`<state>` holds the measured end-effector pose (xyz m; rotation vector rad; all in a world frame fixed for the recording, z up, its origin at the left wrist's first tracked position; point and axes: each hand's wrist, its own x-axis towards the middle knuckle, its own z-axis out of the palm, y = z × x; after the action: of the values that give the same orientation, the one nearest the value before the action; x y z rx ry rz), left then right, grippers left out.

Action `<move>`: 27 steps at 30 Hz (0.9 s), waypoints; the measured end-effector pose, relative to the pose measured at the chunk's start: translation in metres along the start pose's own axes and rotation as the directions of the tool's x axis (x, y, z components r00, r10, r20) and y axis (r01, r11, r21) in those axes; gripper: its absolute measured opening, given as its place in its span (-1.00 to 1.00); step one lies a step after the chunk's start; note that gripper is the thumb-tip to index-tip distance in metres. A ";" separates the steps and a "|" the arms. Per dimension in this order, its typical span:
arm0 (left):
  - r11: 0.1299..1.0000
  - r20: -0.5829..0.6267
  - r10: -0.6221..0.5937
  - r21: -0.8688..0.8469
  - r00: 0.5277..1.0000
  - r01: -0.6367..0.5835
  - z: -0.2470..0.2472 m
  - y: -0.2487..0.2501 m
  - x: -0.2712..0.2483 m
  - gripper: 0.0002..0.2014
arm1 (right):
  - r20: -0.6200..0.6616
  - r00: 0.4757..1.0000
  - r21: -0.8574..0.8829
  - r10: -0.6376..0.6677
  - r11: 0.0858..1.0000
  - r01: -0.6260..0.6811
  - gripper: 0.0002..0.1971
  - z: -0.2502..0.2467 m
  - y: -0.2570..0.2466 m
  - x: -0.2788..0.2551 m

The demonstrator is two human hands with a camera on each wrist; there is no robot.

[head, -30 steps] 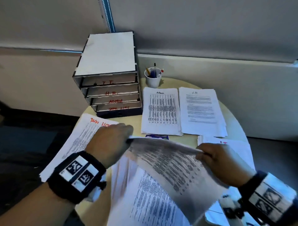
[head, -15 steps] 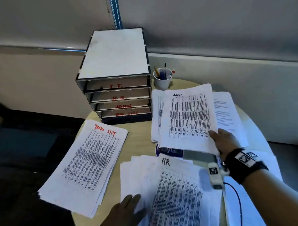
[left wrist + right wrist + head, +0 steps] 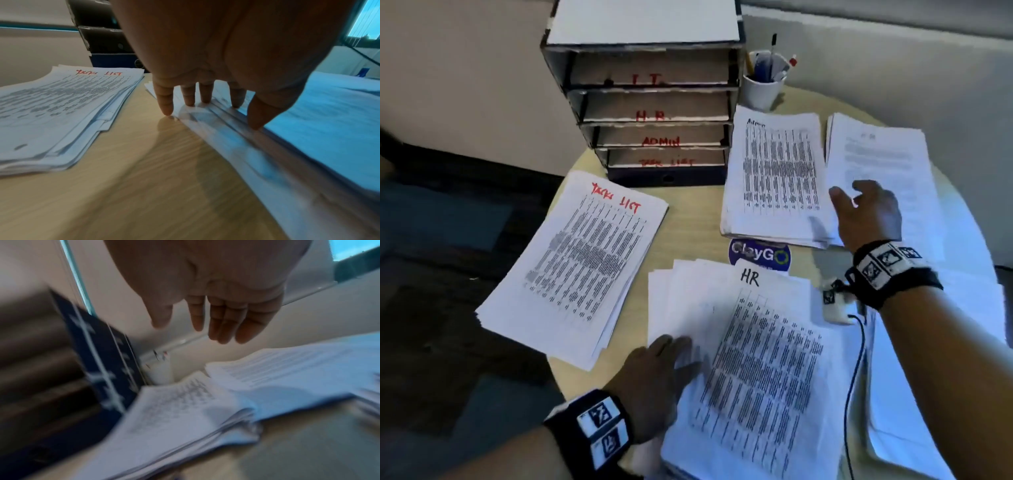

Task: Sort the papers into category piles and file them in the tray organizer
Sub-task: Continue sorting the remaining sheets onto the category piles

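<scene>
On the round table lie several paper piles: a Task List pile (image 3: 575,267) at left, an Admin pile (image 3: 774,178) and a text pile (image 3: 887,161) at the back right, and a loose unsorted stack topped by an HR sheet (image 3: 756,370) in front. My left hand (image 3: 671,356) rests with straight fingers on the left edge of that stack (image 3: 205,116). Empty, with fingers extended, my right hand (image 3: 859,202) hovers over the seam between the Admin pile (image 3: 174,410) and the text pile (image 3: 287,369). The tray organizer (image 3: 650,113), labelled I.T., H.R., ADMIN, TASK LIST, stands behind.
A white cup of pens (image 3: 763,85) stands right of the organizer. A blue ClayGo sticker (image 3: 758,255) shows on the bare table between piles. More white sheets (image 3: 969,308) lie at the right edge. A cable (image 3: 856,377) trails from my right wrist.
My right hand carried the Admin sheet to the Admin pile, laid it down and let go. My left hand settled on the front stack's left edge. The camera moved closer.
</scene>
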<state>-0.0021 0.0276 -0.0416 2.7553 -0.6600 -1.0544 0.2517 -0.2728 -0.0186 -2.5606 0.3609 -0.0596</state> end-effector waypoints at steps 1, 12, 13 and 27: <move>1.000 -0.001 -0.014 0.025 1.000 0.014 -0.001 0.001 0.002 -0.40 | -0.004 0.999 0.009 -0.032 0.999 0.032 -0.51 -0.005 0.007 -0.027; 0.888 -0.122 -0.352 -0.356 0.928 0.290 -0.025 0.030 0.077 -0.48 | 0.697 0.714 -0.265 -0.068 0.900 0.345 -0.39 0.003 0.082 -0.287; 0.852 -0.141 -0.408 -0.414 0.902 0.321 -0.027 0.037 0.085 -0.52 | 0.722 0.688 -0.265 -0.075 0.889 0.374 -0.32 0.002 0.087 -0.289; 0.467 -0.319 -0.320 -0.872 0.892 -0.145 -0.033 0.056 0.058 -0.77 | 0.551 0.819 -0.010 -0.160 0.980 0.198 -0.34 -0.009 0.108 -0.277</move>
<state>0.0384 -0.0495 -0.0381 1.9236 0.1436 -0.4660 -0.0422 -0.2914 -0.0594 -2.5269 -0.1054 0.6206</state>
